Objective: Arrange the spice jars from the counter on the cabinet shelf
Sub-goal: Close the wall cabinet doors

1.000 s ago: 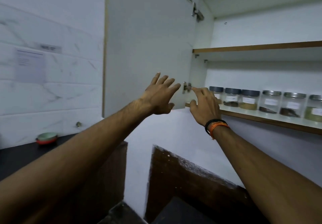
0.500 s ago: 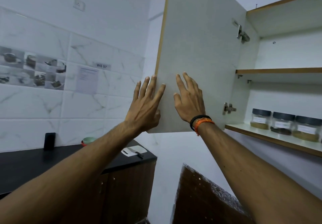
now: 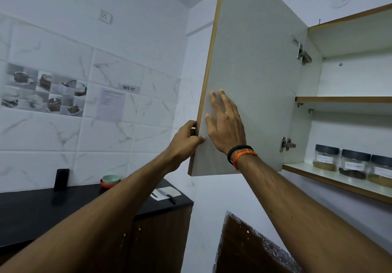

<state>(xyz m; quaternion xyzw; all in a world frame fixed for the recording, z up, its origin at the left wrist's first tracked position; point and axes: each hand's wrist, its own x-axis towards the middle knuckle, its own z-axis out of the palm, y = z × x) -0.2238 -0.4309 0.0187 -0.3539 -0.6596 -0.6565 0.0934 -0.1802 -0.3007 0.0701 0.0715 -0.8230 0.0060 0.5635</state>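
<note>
Spice jars on shelf | left hand grips door edge | right hand flat

Cabinet door swung wide; opening right of it unblocked. Right of door: upper shelf bare; lower shelf front strip free, spice jars behind.

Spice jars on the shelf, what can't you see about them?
- Head view: the clear dark-lidded spice jars run off the right edge, so their count is unknown.
- Their white labels are too small to read.
- The left hand has its fingers hidden behind the white cabinet door; the right hand lies flat on it.
</note>
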